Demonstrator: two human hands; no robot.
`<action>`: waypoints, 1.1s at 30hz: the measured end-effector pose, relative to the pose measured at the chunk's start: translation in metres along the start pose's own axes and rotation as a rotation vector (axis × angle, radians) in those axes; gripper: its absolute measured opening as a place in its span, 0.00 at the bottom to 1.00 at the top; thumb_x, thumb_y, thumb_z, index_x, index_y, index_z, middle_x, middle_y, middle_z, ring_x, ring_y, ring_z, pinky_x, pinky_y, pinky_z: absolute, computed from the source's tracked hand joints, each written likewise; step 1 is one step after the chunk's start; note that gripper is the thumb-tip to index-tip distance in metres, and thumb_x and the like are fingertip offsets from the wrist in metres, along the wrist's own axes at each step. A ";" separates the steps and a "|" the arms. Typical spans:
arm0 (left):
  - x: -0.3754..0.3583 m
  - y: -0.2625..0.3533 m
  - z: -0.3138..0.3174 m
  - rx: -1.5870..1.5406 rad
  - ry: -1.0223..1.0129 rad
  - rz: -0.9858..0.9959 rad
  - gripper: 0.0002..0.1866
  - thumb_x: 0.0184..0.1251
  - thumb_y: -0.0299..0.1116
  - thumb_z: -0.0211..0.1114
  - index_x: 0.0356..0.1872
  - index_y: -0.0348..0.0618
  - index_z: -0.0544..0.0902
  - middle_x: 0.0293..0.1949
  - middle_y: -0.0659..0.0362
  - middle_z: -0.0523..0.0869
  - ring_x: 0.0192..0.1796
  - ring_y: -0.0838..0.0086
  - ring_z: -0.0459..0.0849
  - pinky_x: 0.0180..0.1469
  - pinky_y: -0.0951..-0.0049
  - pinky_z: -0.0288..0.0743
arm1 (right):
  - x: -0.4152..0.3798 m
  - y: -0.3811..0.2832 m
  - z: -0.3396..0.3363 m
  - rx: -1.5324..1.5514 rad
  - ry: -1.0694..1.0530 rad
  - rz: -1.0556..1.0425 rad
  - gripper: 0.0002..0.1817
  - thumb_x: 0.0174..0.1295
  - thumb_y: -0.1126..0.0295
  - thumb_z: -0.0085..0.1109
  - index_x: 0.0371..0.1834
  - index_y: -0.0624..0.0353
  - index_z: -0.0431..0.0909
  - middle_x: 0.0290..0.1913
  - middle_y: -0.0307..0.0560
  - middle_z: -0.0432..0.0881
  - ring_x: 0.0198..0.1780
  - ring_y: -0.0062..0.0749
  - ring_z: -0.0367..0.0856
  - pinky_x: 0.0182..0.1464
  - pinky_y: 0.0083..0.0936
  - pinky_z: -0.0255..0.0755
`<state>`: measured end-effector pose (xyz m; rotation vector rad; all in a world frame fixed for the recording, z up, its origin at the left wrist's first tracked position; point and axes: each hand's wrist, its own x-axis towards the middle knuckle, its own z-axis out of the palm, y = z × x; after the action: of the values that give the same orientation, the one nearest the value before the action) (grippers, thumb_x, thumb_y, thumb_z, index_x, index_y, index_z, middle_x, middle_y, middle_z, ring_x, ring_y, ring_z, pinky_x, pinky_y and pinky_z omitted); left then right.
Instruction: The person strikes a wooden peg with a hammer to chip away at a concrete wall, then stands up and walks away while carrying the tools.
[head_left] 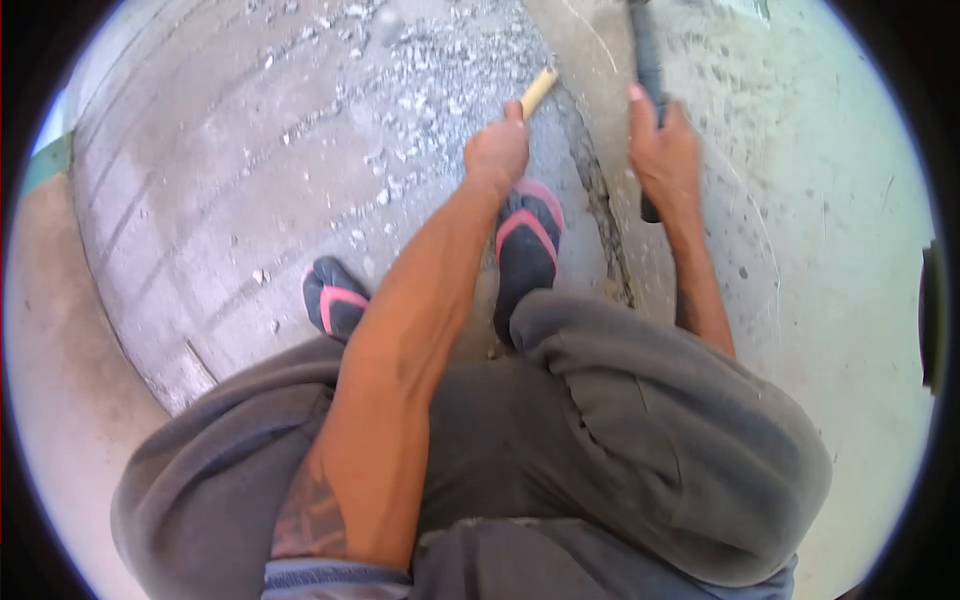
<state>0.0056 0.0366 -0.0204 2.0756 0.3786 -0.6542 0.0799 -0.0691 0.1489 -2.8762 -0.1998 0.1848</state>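
Grey concrete floor (250,180) filled the upper left of the frame, strewn with pale rubble chips (440,90) toward the top centre. The left hand (497,150) was closed around a wooden handle (540,90) at upper centre. The right hand (665,150) gripped a dark bar (646,50) beside a rough crack (600,200). Pink-strapped sandals (527,245) stood below.
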 end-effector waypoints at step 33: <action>0.026 -0.023 -0.022 -1.688 0.046 -0.324 0.09 0.75 0.43 0.46 0.45 0.51 0.66 0.27 0.58 0.77 0.20 0.74 0.73 0.20 0.70 0.69 | -0.063 0.053 -0.054 0.802 -0.578 0.060 0.16 0.74 0.62 0.47 0.56 0.58 0.76 0.39 0.48 0.83 0.43 0.31 0.82 0.46 0.31 0.75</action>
<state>0.0215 0.0680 -0.0411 0.4111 0.8878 -0.2212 0.0319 -0.1420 0.1941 -1.9727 -0.1038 0.8816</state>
